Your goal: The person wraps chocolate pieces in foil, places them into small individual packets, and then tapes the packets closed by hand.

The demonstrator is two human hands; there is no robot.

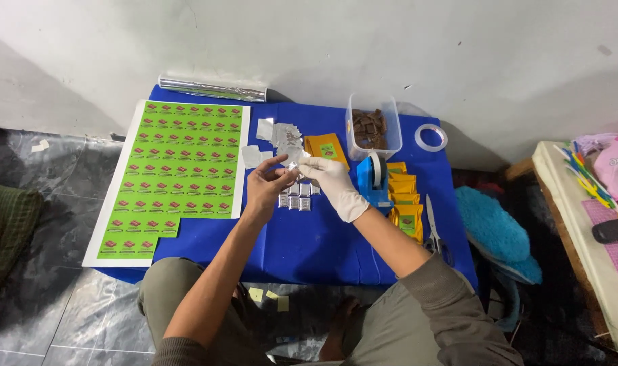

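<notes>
My bare left hand (267,184) and my white-gloved right hand (336,184) meet above a low blue table (309,240). Between their fingertips they pinch a small silver foil-wrapped piece (296,167). Just below the hands lie two short rows of several finished foil-wrapped squares (298,195). Loose cut foil squares (276,139) lie beyond the hands. A clear plastic tub of brown chocolate pieces (372,127) stands at the back right.
A large sheet of green stickers (180,169) covers the table's left. A foil roll (212,89) lies at the back edge. Blue tape dispenser (374,177), orange pouches (404,200), scissors (433,227) and a tape ring (431,137) sit right. A blue cushion (493,230) lies beside.
</notes>
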